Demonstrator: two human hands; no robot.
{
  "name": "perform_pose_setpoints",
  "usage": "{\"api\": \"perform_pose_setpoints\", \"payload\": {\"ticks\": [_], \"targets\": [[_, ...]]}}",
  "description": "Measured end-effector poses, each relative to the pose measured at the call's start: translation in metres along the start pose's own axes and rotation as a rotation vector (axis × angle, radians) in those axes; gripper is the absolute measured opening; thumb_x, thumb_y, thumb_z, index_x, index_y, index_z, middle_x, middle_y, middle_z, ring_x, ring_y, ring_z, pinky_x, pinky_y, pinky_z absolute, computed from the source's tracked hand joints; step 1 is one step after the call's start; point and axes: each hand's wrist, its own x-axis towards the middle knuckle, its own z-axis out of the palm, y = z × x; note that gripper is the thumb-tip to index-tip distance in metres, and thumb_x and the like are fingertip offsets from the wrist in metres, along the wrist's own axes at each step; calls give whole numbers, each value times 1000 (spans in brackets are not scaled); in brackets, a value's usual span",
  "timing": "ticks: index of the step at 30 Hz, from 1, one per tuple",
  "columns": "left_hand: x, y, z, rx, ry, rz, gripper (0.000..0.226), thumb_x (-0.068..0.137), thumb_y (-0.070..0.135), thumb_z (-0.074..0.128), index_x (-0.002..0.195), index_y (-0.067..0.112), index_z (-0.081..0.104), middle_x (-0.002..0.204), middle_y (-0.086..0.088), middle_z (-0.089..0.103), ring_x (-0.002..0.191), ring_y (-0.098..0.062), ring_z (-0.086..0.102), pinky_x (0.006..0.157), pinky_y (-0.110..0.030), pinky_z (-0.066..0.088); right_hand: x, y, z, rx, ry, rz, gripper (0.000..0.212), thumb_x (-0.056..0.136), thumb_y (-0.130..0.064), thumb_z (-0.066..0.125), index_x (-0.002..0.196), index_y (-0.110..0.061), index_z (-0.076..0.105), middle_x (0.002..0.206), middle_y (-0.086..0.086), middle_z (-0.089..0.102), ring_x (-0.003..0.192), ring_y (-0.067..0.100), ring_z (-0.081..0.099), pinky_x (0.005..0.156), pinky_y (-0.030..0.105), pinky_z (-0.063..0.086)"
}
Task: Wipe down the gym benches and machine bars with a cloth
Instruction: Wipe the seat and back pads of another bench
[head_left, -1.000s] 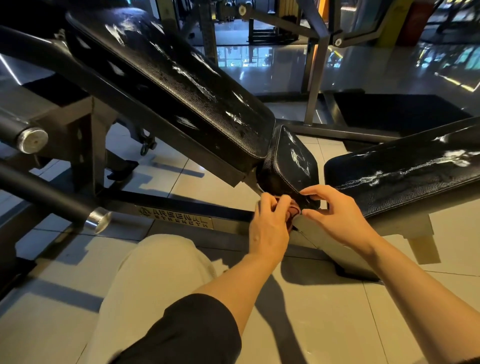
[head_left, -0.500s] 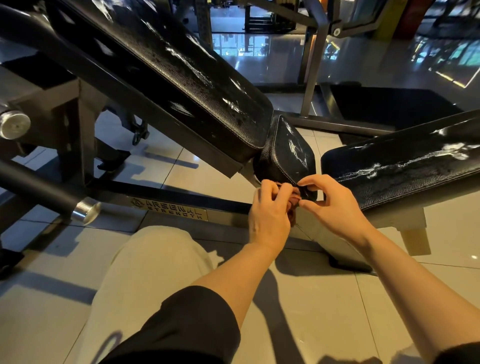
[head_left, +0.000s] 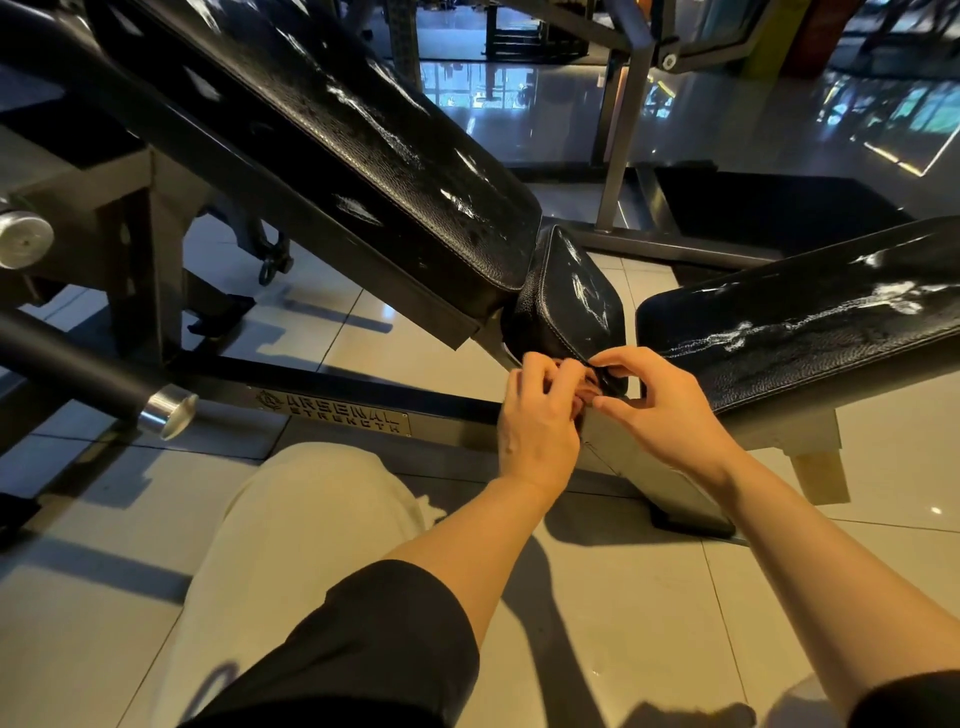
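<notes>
cloth (head_left: 586, 397), small and reddish-brown, is sitting bunched between both hands at the lower front edge of the seat pad (head_left: 569, 306), mostly hidden by fingers. left hand (head_left: 540, 421) is curling its fingers round the cloth, back of hand facing the camera. right hand (head_left: 660, 402) is pinching the cloth with thumb and forefinger, forefinger lying along the bottom edge of the seat pad. so both grips are closing on the cloth, neither spread. seat pad is tilting up, butting against the lower end of the long inclined back pad (head_left: 332, 140), which is running up toward the top left. both pads are showing glossy streaks. second black bench pad (head_left: 810, 332) is lying to the right, apart from the seat pad, right forearm crossing in front of it. frame rail (head_left: 332, 415) with a brand plate is running along the tile floor (head_left: 649, 597) under the pads. two chrome-capped bars (head_left: 78, 376) are sticking in from the left edge. person's knee in light trousers (head_left: 291, 545) is showing at bottom centre.
</notes>
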Motion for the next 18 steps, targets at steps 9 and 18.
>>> {"api": "perform_pose_setpoints", "payload": {"ticks": [9,18], "targets": [[22,17,-16,-169,187,-303,34,81,-10,53,110,7,61,118,-3,40,97,-19,46,79,-28,44,-2,4,-6,14,-90,64,45,89,-12,67,130,-27,57,119,-15,53,116,2,45,98,25,39],[-7,13,10,-97,26,-173,39,84,0,61,112,23,46,117,-2,40,103,-21,47,69,-15,44,-5,1,-6,41,-89,38,46,88,-10,67,128,-30,57,113,-21,54,110,-2,47,93,22,41]]}}
